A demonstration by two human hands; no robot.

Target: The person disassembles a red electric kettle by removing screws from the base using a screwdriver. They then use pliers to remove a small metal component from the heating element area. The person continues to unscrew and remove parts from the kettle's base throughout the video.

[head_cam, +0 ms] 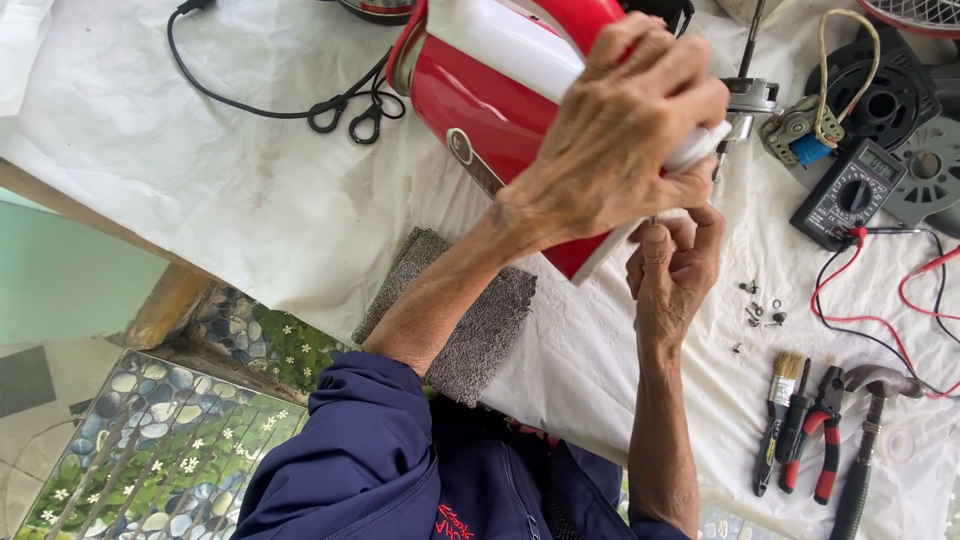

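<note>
On the white-clothed table point(250, 200), we are gripping a red appliance point(480, 90) with our left hand point(615, 130); our right hand point(675, 265) is pinching something beneath it.

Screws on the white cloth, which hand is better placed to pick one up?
Right. The right hand is nearest the screws, below the red appliance. The left hand is busy, gripping the red appliance from above.

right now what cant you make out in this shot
- Head view: what the right hand pinches under the red and white appliance; the left hand covers it.
- Appliance top: cut off by the upper edge.
- Small screws on the white cloth: too small to tell apart.
- Multimeter display: too small to read.
- Hammer handle: cut off by the bottom edge.
</note>
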